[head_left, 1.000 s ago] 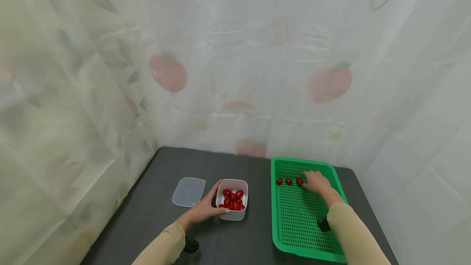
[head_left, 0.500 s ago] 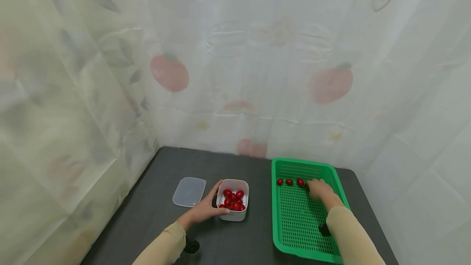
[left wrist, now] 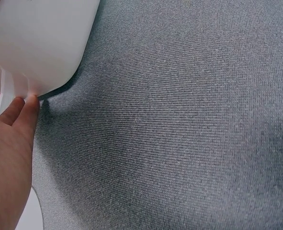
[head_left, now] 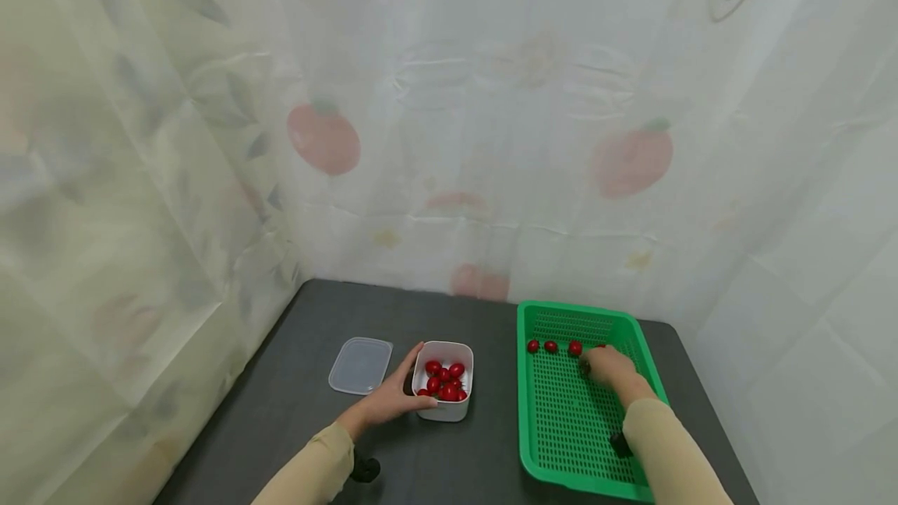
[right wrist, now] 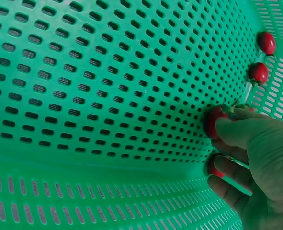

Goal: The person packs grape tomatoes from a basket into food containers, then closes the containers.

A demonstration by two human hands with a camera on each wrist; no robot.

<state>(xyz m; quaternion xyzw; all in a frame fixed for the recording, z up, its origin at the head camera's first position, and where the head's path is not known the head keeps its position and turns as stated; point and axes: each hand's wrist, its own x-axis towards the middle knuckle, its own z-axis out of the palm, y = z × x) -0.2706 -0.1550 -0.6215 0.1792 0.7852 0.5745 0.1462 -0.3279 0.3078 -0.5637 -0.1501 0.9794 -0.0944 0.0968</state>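
Observation:
My left hand (head_left: 387,399) grips a small square white plastic container (head_left: 446,412), fingers along its far left side and thumb at the near side. Several red cherry tomatoes (head_left: 447,391) lie inside it. In the left wrist view, fingertips touch the container's wall (left wrist: 45,40). My right hand (head_left: 609,365) is down inside a green plastic basket (head_left: 526,419), pinching a cherry tomato (right wrist: 212,122) by thumb and fingers in the right wrist view. Another tomato (right wrist: 215,166) sits beside its lower fingers. Further tomatoes (right wrist: 259,73) stand in a row along the basket's far end.
A translucent lid (head_left: 361,365) lies flat on the dark grey table (head_left: 435,466), left of the container. Printed curtains (head_left: 449,139) enclose the back and sides. The basket's raised rim surrounds my right hand.
My right hand has moved off the third tomato in the row and slightly right; a red tomato now shows at its fingertips. My left hand and the container stay put.

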